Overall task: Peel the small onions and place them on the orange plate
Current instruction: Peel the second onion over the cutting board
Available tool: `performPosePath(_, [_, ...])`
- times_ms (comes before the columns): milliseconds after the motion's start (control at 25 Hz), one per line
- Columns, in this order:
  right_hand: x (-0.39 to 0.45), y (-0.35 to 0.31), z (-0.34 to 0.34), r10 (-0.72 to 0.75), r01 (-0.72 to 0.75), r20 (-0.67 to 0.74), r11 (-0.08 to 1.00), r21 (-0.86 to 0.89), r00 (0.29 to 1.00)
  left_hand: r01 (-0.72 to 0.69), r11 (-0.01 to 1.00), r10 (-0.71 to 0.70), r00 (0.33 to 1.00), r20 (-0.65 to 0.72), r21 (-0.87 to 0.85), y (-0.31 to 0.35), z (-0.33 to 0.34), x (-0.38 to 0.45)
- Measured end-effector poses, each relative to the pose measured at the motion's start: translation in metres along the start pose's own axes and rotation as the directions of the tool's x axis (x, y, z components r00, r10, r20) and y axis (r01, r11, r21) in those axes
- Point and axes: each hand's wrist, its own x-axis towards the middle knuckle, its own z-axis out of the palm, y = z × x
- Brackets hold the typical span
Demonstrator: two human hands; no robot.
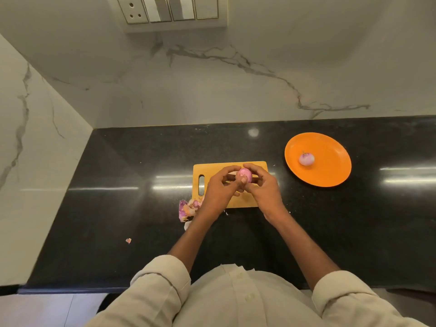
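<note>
A big white marble wall (212, 86) with grey lines stands at the back, and a switch panel (168, 10) sits high up on it. Below the wall is a long black counter (118, 208), shiny with spots of light. A person in a cream shirt (236, 300) with rolled-up sleeves stands at the near edge and reaches both arms over the counter.

On the right side of the counter sits the orange plate (330, 171). One peeled onion (306, 158), pale pink and round, lies on the plate, a bit left of its middle.

In the middle of the counter lies a yellow wooden board (212, 168) with a slot for a handle on its left end. Both hands are held over the board. The left hand (218, 187) and the right hand (264, 187) each have their fingers curled around a small pink onion (244, 174), pinching it between them from both sides.

A little pile of pink onion skins (187, 210) lies on the counter just beside the near left corner of the board. One tiny bit of skin (128, 240) lies alone, well apart to the left
</note>
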Motion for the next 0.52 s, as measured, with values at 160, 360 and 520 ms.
performPosePath(160, [0.006,-0.011,-0.002,0.021,-0.043,0.088,0.966,0.254,0.996,0.021,0.977,-0.028,0.999,-0.031,-0.214,-0.003,-0.012,0.012])
performPosePath(360, [0.013,-0.026,0.005,0.174,-0.177,0.039,0.94,0.292,0.984,0.047,0.954,-0.048,0.999,0.001,-0.296,0.0,-0.019,0.015])
performPosePath(520, [0.009,-0.029,0.002,0.157,-0.162,0.042,0.946,0.281,0.987,0.128,0.86,-0.119,0.992,0.05,-0.494,0.006,-0.014,0.012])
